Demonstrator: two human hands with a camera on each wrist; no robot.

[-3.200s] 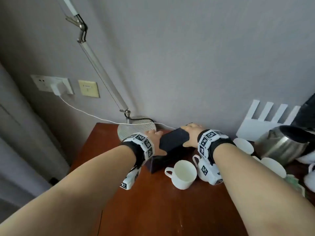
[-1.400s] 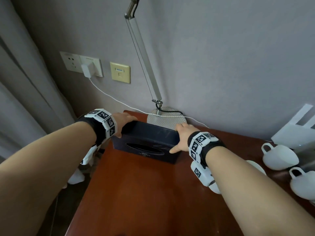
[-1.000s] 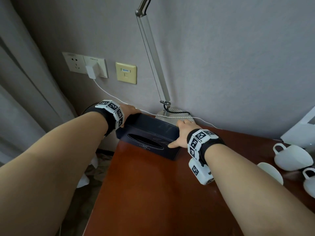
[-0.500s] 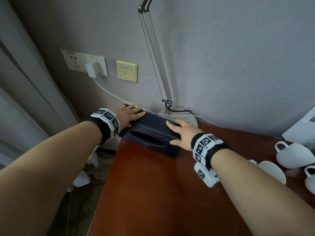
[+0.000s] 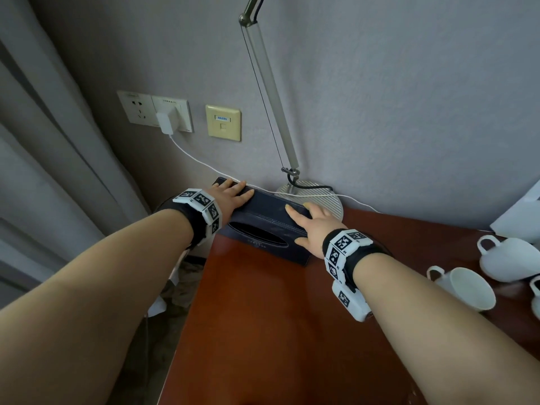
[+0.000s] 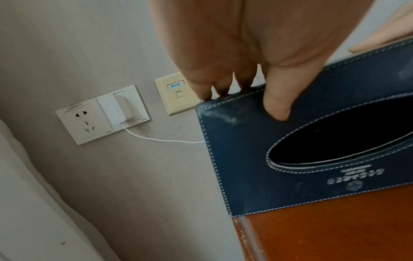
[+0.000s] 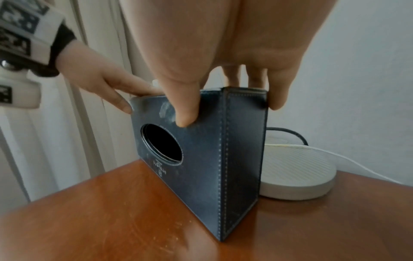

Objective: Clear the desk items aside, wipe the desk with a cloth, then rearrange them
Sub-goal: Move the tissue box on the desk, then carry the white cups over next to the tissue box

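A dark blue leather tissue box [image 5: 271,211] stands on its long side at the desk's [image 5: 277,317] back-left corner, its oval opening [image 7: 163,144] facing me. My left hand [image 5: 230,194] lies on the top of the box's left end with straight fingers. In the left wrist view its thumb [image 6: 277,106] touches the front face of the box [image 6: 245,159]. My right hand [image 5: 312,226] rests flat on the top of the right end. The right wrist view shows its thumb [image 7: 185,114] pressing on the front face, just above the opening.
A lamp's round base [image 5: 321,197] sits right behind the box, its arm rising along the wall. A white charger cable [image 5: 198,162] runs from the wall sockets [image 5: 155,111] over the box's back. White cups [image 5: 467,290] stand at the right. A curtain [image 5: 58,141] hangs beyond the desk's left edge.
The box came from beside the cups to the back-left corner. Over the last second both hands shifted from gripping its ends to lying flat on its top.
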